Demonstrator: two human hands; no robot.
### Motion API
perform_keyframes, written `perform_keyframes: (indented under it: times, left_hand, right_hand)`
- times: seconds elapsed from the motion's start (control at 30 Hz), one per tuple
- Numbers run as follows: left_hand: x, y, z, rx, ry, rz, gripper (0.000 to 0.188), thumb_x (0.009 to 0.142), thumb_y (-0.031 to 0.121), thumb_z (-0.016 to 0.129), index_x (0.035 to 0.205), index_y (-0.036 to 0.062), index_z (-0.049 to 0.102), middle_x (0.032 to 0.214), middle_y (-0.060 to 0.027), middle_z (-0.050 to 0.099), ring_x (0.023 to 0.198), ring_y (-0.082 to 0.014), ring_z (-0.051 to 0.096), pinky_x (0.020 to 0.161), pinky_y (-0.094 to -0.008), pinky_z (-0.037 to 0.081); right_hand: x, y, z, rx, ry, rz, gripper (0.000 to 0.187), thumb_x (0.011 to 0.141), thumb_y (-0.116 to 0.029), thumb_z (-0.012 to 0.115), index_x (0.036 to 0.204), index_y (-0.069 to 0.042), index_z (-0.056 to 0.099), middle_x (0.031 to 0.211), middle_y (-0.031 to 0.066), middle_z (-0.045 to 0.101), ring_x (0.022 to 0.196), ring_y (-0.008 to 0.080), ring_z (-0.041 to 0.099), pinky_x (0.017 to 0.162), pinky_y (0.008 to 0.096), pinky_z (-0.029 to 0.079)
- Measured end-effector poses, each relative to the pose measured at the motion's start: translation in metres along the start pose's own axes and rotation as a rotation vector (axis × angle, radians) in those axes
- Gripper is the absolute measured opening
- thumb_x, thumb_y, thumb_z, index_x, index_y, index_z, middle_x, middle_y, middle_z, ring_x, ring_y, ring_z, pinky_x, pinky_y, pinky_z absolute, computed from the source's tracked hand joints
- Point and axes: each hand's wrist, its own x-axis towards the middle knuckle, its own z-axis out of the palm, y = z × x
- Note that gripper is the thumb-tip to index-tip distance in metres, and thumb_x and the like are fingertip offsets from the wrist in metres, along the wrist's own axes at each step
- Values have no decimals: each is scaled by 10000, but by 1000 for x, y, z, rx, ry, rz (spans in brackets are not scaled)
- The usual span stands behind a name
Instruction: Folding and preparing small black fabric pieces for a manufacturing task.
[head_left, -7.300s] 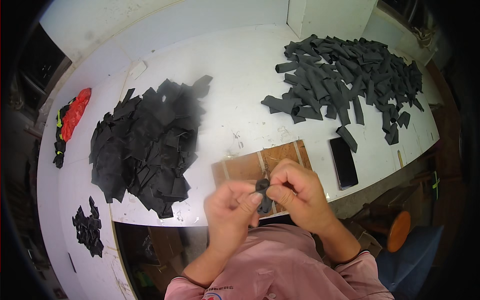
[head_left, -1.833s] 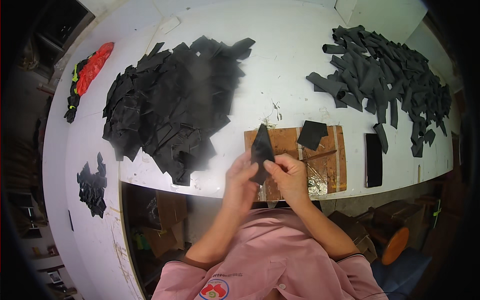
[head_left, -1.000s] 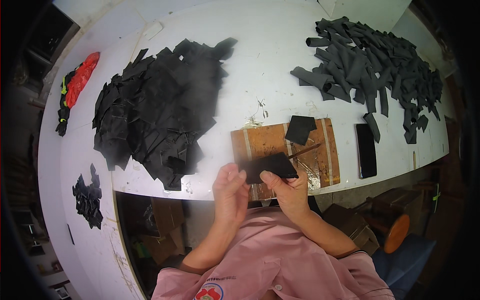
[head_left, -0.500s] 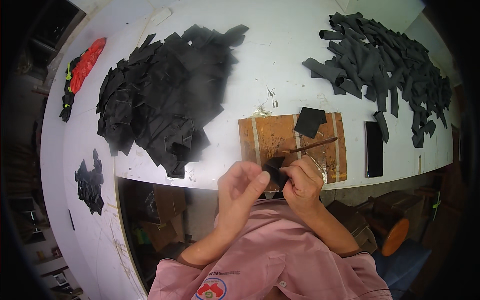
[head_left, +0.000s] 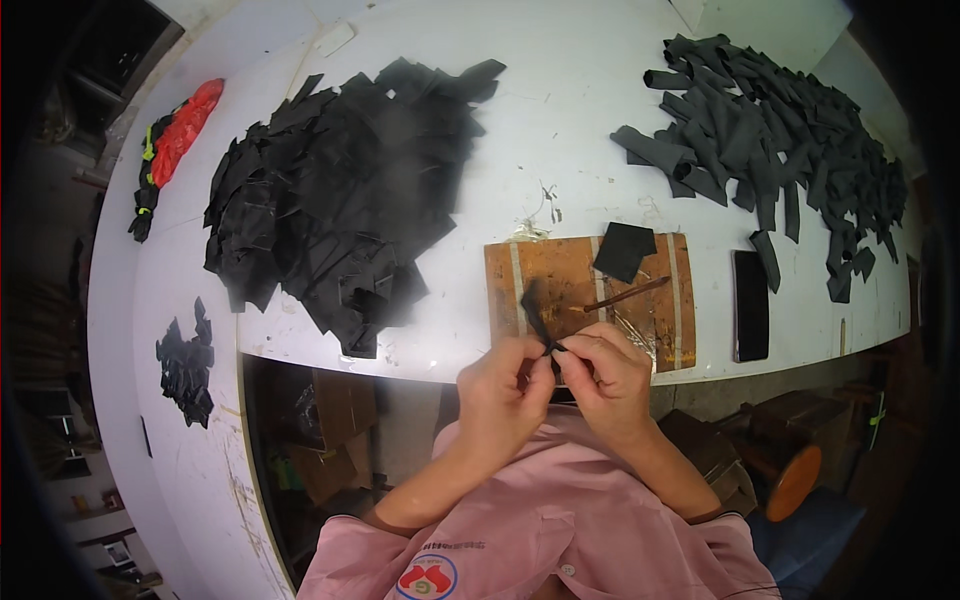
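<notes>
A small black piece [head_left: 537, 318] is pinched between the fingertips of both hands and held just above the near edge of the white surface [head_left: 560, 100]. The left hand [head_left: 500, 395] is closed on the lower end of the piece; the right hand [head_left: 605, 375] is closed on the same end from the other side, so that the piece appears to be folded or rolled between the thumbs. The upper end of the piece projects away from the hands, over a brown wooden board [head_left: 590, 300] lying directly beyond them.

A thin stick [head_left: 625, 293] and a flat black square [head_left: 624, 250] rest on the board, within short reach of the right hand. A dark phone [head_left: 751, 305] lies further to the right. Flat black cut pieces [head_left: 340, 200] are heaped beyond the left hand; rolled black pieces [head_left: 770, 130] are heaped beyond the right hand, presumably as separate stock.

The gripped end of the piece is hidden by the fingers, and its exact shape cannot be determined.
</notes>
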Motion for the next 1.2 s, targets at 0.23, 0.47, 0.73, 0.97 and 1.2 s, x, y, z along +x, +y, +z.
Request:
perform_keyframes:
  times: [0.23, 0.47, 0.73, 0.97, 1.2]
  left_hand:
    - [14, -8, 1, -740, 33, -615, 169, 690, -77, 558, 834, 9, 533, 649, -58, 572, 453, -81, 469, 396, -200, 340]
    - [18, -9, -20, -1234, -301, -701, 301, 652, -147, 475, 905, 17, 463, 640, 6, 501, 482, -3, 403, 379, -170, 251]
    - [10, -3, 4, -39, 252, 120, 301, 671, -101, 502, 963, -31, 501, 749, -47, 580, 498, -29, 431, 437, -173, 359]
    - [19, 8, -25, -948, -359, -541, 366, 707, -126, 495, 1052, -9, 458, 812, -40, 589, 523, -19, 461, 419, -147, 319]
    - [17, 38, -24, -1096, -543, -523, 405, 737, -123, 507, 1128, -31, 452, 762, -34, 506, 535, -46, 459, 469, -152, 344]
  right_hand:
    - [7, 9, 13, -45, 75, 128, 115, 662, 62, 598, 765, 16, 577, 713, 88, 537, 552, 151, 529, 503, 261, 428]
    - [2, 11, 1, 887, -157, 587, 22, 740, 25, 577, 757, 23, 590, 657, 1, 488, 539, 64, 425, 476, 193, 340]
    - [8, 0, 1, 1090, -269, 683, 107, 835, -80, 501, 733, -54, 485, 633, -23, 444, 535, 56, 388, 480, 187, 310]
    - [-2, 10, -5, 939, -167, 572, 141, 840, -83, 501, 702, -53, 492, 664, -31, 448, 585, 53, 406, 550, 185, 340]
    - [3, -11, -27, 885, -124, 354, 120, 839, -86, 523, 745, -13, 505, 794, 11, 504, 687, 80, 464, 613, 202, 382]
